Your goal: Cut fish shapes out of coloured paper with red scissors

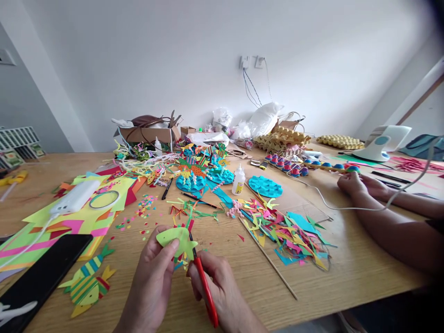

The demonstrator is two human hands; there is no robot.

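Fish pinched shut in left hand, thumb masking lower edge. Right hand closed round scissors, some fingers hidden. Glue, two o'clock; phone, cut off, eight.

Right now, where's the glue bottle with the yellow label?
In the head view, it's just right of centre: the glue bottle stands on the table between two bumpy blue discs, beyond the hands.
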